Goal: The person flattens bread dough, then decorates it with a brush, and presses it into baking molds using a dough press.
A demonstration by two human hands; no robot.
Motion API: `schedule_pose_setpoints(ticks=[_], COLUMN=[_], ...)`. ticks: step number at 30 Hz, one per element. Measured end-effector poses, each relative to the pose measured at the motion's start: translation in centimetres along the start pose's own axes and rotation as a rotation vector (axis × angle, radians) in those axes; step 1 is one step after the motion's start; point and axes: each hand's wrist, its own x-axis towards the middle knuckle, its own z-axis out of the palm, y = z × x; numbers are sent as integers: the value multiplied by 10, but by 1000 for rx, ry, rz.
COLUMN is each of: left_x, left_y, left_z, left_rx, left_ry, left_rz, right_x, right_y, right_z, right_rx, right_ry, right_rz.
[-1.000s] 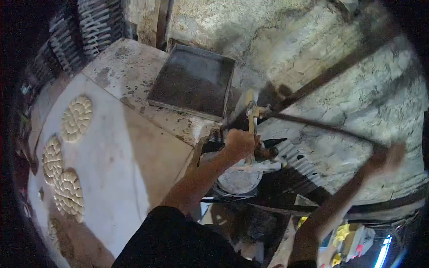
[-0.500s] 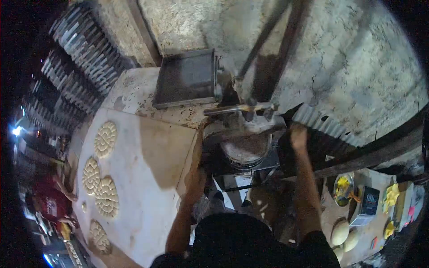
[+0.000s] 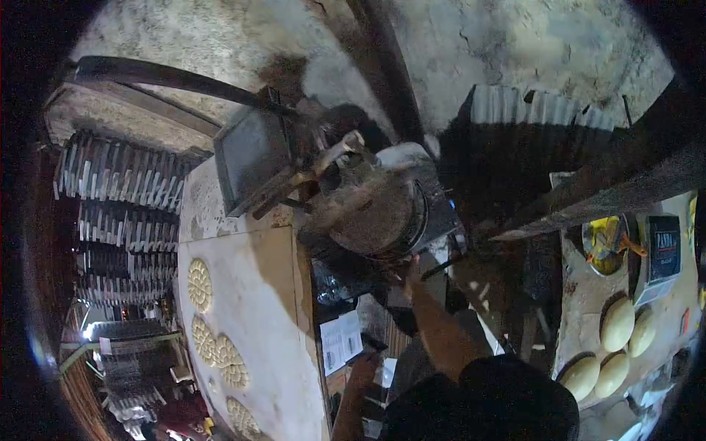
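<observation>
Down by my knees, my left hand (image 3: pixel 362 361) hangs beside the slab's (image 3: pixel 257 309) edge, just above some papers (image 3: pixel 340 342) tucked under it; it is too dim to tell whether the fingers are curled or loose, and it seems to hold nothing. My right hand (image 3: pixel 413 266) reaches up under the press (image 3: pixel 375 206), its fingers lost in the shadow at the drum's lower rim, so I cannot tell whether they grip anything. I judge it goes there because that is where the pressed dough comes out.

The press stands just past the slab's far corner, between it and the corrugated sheet (image 3: pixel 529 147), with its lever (image 3: pixel 323 165) slanting up to the left. A dark tray (image 3: pixel 250 158) leans tilted just beside it, near enough to take what comes off. On the slab, the patterned rounds (image 3: pixel 198 283) lie in a row along the left side, probably laid out to keep apart. To my right, smooth dough balls (image 3: pixel 618 323) sit close together on a table (image 3: pixel 581 294), handy for loading, beside a bowl (image 3: pixel 607 242) and a dark box (image 3: pixel 664 250).

Half a second ago my left hand was on the slab's edge beside the press and my right was raised to the sheet; now the left has dropped and the right has come under the drum. My head has turned too, so everything looks rotated.
</observation>
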Motion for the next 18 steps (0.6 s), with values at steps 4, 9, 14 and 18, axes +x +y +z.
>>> schedule_pose_setpoints(ticks=[4,9,14,18], left_x=[109,184,126,67], left_y=[59,45,57,-36], left_z=[23,97,133,142], left_rx=[166,-377,-365,-345], left_ry=[-211,56,361,387], left_rz=[-24,-289,-65,-110], right_x=[-33,-100,-187,-237], right_y=[-83,-179,-196,-175], right_z=[-54,-119,-151,-123], right_rx=[-298,-512,-666,-618], right_ry=[18,232,419,438], right_rz=[-117,-203,-192,-83])
